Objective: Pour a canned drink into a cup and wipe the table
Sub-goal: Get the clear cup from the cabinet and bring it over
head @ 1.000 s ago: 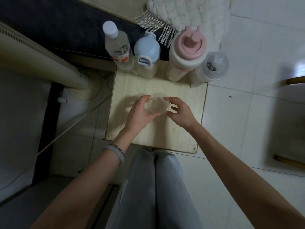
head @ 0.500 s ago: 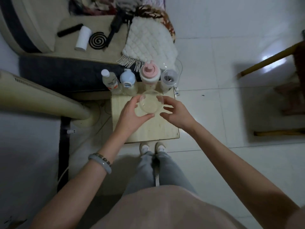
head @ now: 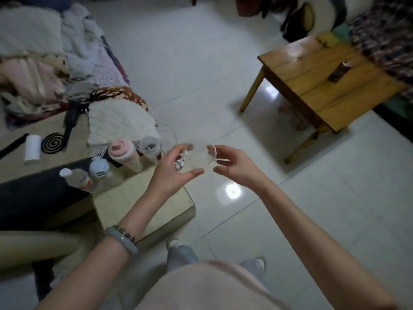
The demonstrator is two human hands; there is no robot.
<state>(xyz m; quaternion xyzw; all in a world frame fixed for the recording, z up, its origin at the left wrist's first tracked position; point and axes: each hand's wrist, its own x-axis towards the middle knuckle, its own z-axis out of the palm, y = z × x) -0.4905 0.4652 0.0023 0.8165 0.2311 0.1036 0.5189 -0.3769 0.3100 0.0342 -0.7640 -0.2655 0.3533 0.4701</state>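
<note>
Up in the air, the person is holding a clear cup point(head: 199, 161) between both hands, over the tiled floor point(head: 290, 220) just beside the small pale table point(head: 156, 211). The left hand point(head: 169, 173) is gripping one side with thumb and fingers curled round it, while the right hand point(head: 234, 166) is pinching the opposite rim with bent fingers.

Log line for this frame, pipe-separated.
phase: pre-pour | left hand: grips clear cup | right hand: pinches its rim | cup: in air, past edge of small table | can: none identified
</note>
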